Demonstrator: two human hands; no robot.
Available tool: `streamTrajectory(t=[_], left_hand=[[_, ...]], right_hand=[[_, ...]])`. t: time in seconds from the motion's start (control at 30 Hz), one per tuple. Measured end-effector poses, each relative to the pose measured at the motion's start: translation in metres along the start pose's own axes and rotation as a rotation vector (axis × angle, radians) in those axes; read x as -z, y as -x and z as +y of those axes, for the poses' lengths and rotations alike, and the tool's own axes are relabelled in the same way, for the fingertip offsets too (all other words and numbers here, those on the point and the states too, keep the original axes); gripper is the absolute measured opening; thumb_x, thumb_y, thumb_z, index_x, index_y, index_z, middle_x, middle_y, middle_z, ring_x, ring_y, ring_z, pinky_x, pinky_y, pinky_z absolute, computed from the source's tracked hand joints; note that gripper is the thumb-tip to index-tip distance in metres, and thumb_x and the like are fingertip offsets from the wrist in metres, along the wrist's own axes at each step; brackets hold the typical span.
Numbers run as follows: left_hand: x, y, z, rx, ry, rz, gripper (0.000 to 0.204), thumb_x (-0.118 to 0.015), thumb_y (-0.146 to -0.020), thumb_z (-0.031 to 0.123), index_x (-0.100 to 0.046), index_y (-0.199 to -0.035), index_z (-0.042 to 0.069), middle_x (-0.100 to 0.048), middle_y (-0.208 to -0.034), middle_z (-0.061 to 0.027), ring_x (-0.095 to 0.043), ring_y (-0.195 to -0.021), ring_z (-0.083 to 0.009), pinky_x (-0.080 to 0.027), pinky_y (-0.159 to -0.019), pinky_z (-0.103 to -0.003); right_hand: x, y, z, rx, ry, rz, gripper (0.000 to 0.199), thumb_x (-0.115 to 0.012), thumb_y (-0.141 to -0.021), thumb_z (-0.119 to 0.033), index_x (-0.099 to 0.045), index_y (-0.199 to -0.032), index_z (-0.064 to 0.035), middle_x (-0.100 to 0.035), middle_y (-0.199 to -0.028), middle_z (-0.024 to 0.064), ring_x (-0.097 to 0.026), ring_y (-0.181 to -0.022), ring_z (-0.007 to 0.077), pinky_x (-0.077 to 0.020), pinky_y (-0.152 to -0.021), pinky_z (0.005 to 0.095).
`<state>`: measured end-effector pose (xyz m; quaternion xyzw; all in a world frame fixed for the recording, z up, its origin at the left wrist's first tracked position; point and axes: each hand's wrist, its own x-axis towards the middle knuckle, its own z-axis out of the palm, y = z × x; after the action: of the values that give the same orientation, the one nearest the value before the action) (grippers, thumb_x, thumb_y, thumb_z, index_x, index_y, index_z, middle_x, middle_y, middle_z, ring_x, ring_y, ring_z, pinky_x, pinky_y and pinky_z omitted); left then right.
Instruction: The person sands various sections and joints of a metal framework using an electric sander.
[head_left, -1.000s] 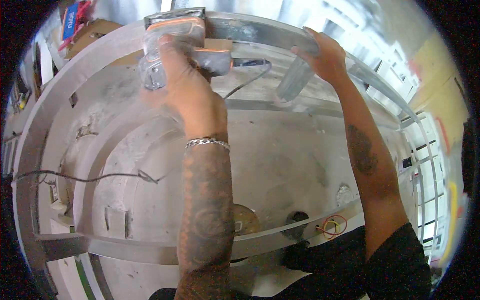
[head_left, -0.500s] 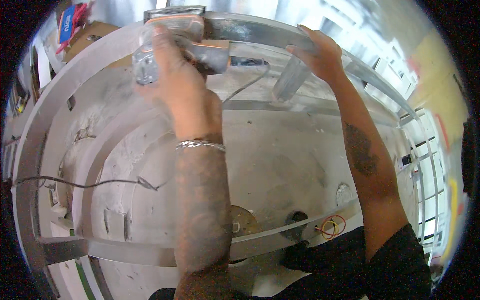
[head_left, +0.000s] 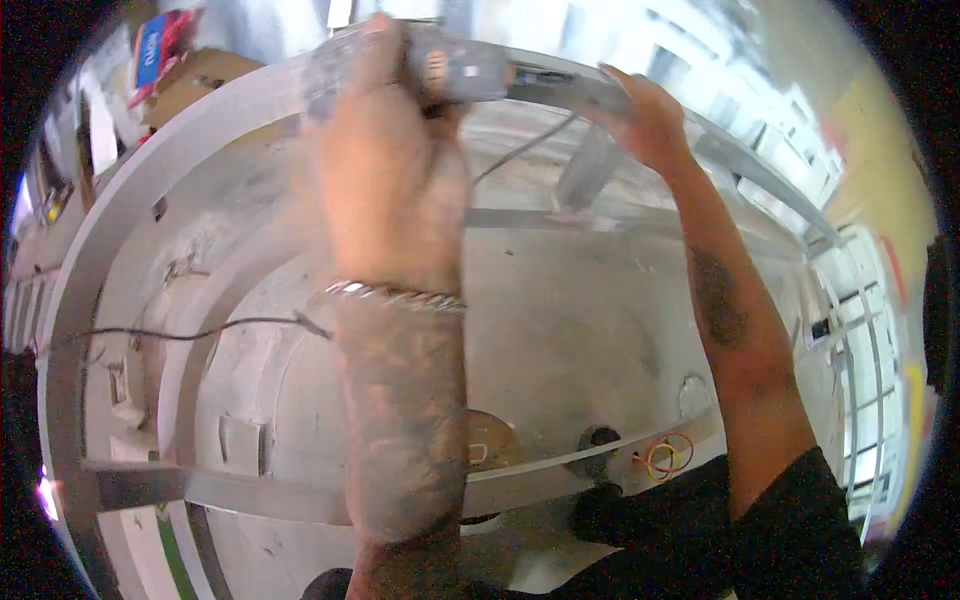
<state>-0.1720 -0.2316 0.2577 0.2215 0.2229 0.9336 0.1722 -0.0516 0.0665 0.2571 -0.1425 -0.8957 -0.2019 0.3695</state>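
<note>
My left hand (head_left: 385, 185), a chain bracelet at its wrist, grips a dusty grey corded electric sander (head_left: 475, 75) with orange trim. The sander is at the far rail of a large curved grey metal frame (head_left: 215, 118); blur and my hand hide just where its pad touches. Farther right, my right hand (head_left: 650, 120) is closed over the same far rail, thumb on the near side. Below that hand, a short upright strut (head_left: 590, 175) joins the rail to a lower bar. A black power cord (head_left: 530, 147) trails from the sander's right end.
More black cable (head_left: 200, 332) crosses the frame's left side. A cardboard box (head_left: 205, 85) with a blue-and-red package lies at the far left. Inside the frame on the floor are a round brown disc (head_left: 490, 438) and a loop of red and yellow wire (head_left: 665, 457). White racks stand right.
My left hand has moved the sander slightly right and farther away along the far rail, and its body has turned. My right hand keeps its grip on the rail.
</note>
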Motion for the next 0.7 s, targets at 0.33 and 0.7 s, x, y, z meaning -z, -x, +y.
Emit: streamTrajectory(t=[0.33,0.7], left_hand=[[-0.052,-0.025,-0.038,-0.133,0.224,0.331,0.068,-0.061,-0.1,0.019,-0.021,-0.154,0.013,-0.053,-0.135,-0.0187,-0.061,-0.114,-0.0308,-0.049,-0.101,-0.038],[-0.016,-0.059,-0.007,-0.255,-0.649,0.016,0.078,-0.06,-0.097,0.02,-0.016,-0.154,-0.009,-0.038,-0.151,-0.0334,-0.042,-0.14,-0.0429,-0.034,-0.116,-0.042]], right_hand=[[0.142,-0.059,-0.115,0.288,-0.367,-0.254,0.078,-0.072,-0.085,-0.009,-0.04,-0.155,-0.0192,-0.056,-0.145,0.0122,-0.053,-0.134,0.0271,-0.0378,-0.115,0.0392],[0.117,-0.122,-0.134,0.373,-0.284,-0.211,0.076,-0.069,-0.084,-0.007,-0.038,-0.154,-0.0099,-0.061,-0.13,0.0221,-0.059,-0.12,0.038,-0.0445,-0.106,0.0413]])
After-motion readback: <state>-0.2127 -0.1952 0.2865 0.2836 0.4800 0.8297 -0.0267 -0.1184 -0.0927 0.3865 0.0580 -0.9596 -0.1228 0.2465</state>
